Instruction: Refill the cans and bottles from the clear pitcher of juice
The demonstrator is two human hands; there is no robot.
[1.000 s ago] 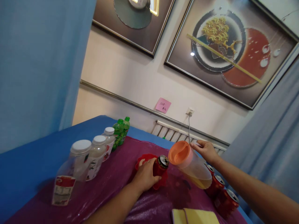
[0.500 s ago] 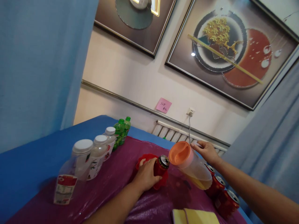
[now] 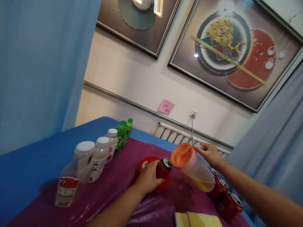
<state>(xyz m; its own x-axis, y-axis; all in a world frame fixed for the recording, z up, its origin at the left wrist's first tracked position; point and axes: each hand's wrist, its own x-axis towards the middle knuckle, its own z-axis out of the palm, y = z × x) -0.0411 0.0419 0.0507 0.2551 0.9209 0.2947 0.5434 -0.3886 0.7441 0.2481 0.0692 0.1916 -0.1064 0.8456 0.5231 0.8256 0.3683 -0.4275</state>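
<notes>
My left hand is wrapped round a red drink can, holding it over a red dish with a wavy rim. To the right, my right hand grips the handle of a clear pitcher with an orange lid. The pitcher leans left toward the can, its lid close to the can's top. Some yellowish liquid lies low in the pitcher. Whether any liquid leaves the spout cannot be made out. The fingers round the handle are partly hidden.
Clear bottles with white caps and two green bottles stand in a row at left. Several red cans line the right side. A folded yellow cloth lies at the front on the purple sheet.
Almost nothing differs. Both hands, the can and the tilted pitcher keep their places; the view has shifted very slightly.
</notes>
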